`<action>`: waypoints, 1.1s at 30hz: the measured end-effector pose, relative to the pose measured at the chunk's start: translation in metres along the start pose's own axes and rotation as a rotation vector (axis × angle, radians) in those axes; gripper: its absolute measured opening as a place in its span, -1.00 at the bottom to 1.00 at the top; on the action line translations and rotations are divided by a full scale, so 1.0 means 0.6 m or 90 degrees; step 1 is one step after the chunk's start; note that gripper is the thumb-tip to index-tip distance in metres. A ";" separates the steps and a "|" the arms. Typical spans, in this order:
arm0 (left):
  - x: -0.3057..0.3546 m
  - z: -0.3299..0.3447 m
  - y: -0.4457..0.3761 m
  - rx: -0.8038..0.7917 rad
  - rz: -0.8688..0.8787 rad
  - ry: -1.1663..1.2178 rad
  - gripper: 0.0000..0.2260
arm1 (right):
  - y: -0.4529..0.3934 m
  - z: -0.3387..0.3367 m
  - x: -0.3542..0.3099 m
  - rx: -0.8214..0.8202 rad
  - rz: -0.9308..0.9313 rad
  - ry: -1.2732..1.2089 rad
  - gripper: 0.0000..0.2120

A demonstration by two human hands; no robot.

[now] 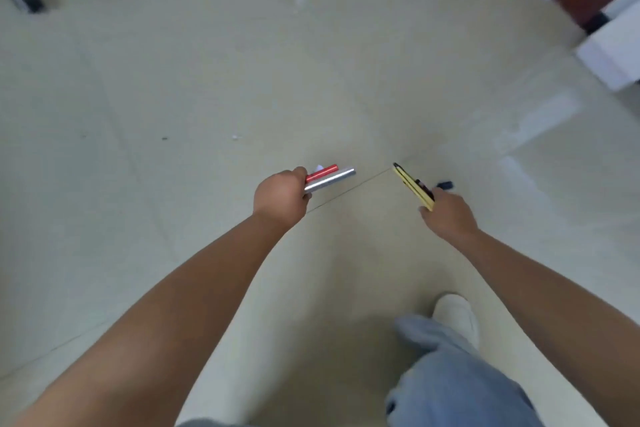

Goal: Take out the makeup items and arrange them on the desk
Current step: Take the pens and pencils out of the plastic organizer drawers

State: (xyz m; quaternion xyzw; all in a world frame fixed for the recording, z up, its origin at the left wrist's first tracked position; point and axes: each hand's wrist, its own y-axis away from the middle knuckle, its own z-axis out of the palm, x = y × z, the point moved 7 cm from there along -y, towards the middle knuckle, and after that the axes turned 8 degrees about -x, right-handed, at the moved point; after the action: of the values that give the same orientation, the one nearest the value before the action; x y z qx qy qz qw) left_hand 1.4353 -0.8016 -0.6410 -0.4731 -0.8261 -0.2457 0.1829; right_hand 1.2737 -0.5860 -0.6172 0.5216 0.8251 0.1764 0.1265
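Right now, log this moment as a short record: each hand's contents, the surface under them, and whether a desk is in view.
left hand: grips a red tube and a silver tube together
right hand: holds a yellow stick with a dark item alongside, its kind unclear
surface below: pale tiled floor, scattered litter far off
person: standing, one white shoe forward, blue jeans
desk: none clearly visible

The left hand's fingers [306,196] hide the near ends of the red tube [322,173] and silver tube [330,179]; a small white item [319,168] behind them is unidentifiable.
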 end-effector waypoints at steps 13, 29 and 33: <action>0.169 0.224 -0.185 -0.207 -0.143 0.343 -0.68 | -0.315 0.057 0.280 -0.044 -0.039 0.061 -0.72; 0.142 0.265 -0.197 -0.162 -0.281 0.589 -0.79 | -0.354 0.074 0.168 -0.160 -0.105 -0.653 -0.79; 0.115 0.188 -0.138 -0.151 -0.259 0.649 -0.79 | -0.257 0.057 0.051 -0.231 -0.049 -0.893 -0.81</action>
State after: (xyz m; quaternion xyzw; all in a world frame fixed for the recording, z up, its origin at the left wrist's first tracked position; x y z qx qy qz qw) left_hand 1.3216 -0.7241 -0.7151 -0.1427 -0.6745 -0.5647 0.4536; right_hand 1.1482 -0.6137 -0.7142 0.4533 0.5254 -0.0704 0.7166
